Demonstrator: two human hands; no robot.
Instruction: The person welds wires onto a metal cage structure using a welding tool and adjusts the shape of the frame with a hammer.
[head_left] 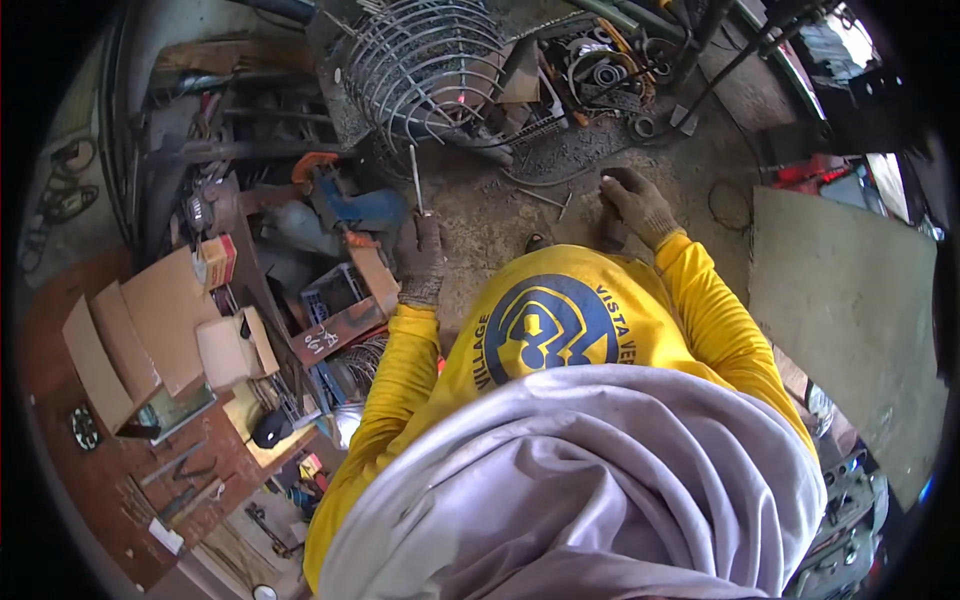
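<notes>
My left hand (421, 258), in a dark knitted work glove, is closed round the lower end of a thin, light-coloured rod (416, 180). The rod points away from me, and its far tip is near a domed cage of metal wire rings (425, 60). Inside the cage a small red-orange spot glows among dark, lumpy material. My right hand (640, 203), gloved too, hovers or rests farther right with its fingers loosely extended and nothing visible in them. Just below its fingers is a dark brown shape I cannot make out. A T-shaped metal bar (553, 203) lies on the floor between the hands.
Metal rings and scrap parts (607, 72) are heaped beyond my right hand. Left of me stand a blue-and-orange power tool (360, 207), an open wooden box (345, 337) and cardboard boxes (160, 325) on a brown table. A large greenish sheet (850, 290) leans at right.
</notes>
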